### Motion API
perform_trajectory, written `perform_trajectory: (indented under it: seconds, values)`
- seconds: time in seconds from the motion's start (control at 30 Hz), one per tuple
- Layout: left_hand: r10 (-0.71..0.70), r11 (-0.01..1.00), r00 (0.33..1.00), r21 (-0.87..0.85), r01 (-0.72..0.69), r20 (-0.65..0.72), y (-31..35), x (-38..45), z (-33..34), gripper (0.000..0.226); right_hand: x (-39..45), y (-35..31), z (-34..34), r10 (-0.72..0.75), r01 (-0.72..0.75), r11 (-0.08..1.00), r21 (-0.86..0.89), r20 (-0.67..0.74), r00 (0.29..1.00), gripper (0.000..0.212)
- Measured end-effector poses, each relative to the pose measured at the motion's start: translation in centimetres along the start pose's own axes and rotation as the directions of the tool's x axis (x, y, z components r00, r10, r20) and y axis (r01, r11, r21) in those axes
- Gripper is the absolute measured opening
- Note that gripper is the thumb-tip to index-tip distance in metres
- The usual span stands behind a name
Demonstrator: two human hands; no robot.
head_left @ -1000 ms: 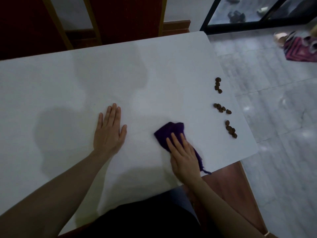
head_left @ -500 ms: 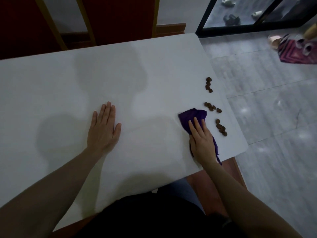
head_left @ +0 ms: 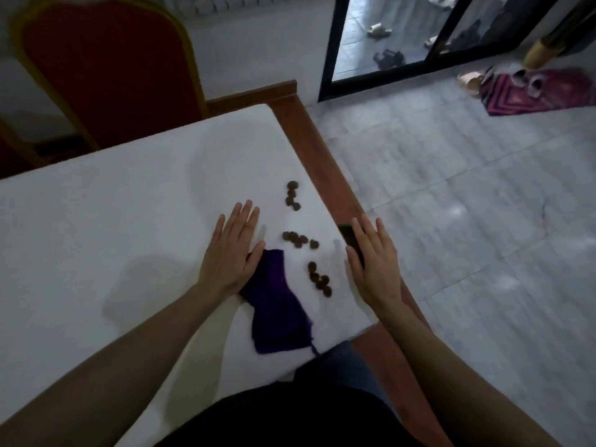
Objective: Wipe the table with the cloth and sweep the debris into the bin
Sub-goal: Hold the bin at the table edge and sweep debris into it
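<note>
The purple cloth [head_left: 277, 304] lies crumpled near the front right corner of the white table [head_left: 113, 227]. My left hand [head_left: 232, 253] lies flat with straight fingers, its heel and thumb touching the cloth's upper left edge. Brown debris sits to the cloth's right in three small clusters: far [head_left: 292, 195], middle [head_left: 300, 240] and near [head_left: 319, 279]. My right hand [head_left: 375, 266] hovers at the table's right edge with straight fingers, and a small dark object [head_left: 350, 240] shows by its thumb. Whether it holds that object is unclear. No bin is recognisable.
A brown wooden rim [head_left: 322, 156] runs along the table's right side. A red chair [head_left: 106, 66] stands behind the table. To the right are grey floor tiles, a patterned mat with shoes [head_left: 532, 91] and a dark-framed glass door [head_left: 387, 37].
My right hand has let go of the cloth and moved to the table's right edge. My left hand has slid right to the cloth. The view has shifted rightward.
</note>
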State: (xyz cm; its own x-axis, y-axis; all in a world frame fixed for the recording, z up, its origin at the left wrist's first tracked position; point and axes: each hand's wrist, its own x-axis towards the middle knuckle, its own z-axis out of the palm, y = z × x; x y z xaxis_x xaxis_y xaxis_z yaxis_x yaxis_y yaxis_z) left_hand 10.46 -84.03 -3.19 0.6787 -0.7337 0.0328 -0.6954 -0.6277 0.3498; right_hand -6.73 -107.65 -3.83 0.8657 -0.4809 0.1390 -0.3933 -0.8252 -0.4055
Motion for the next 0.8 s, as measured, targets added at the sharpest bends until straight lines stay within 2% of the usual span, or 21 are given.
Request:
perform_trajectory:
  seconds: [0.23,0.4,0.6,0.8]
  values:
    - [0.159,0.987,0.987,-0.037,-0.157,0.035,12.5,12.8,5.3,0.064,2.5,16.6,-3.1,0.275,-0.272,0.960,-0.072,0.039,0.961,0.053]
    - [0.225,0.974,0.966,-0.046,-0.221,0.125,17.7,19.1,10.6,0.065,3.5,24.2,-2.5,0.414,-0.409,0.910,-0.072,0.103,0.904,0.057]
    - [0.177,0.981,0.946,0.030,-0.192,0.272,17.3,24.2,20.6,0.062,3.9,30.8,3.6,0.476,-0.482,0.876,-0.027,0.211,0.854,0.063]
    - [-0.018,0.985,0.896,0.159,-0.059,0.443,11.7,25.2,32.9,0.064,2.5,36.7,13.6,0.489,-0.507,0.862,-0.029,0.311,0.815,0.079]
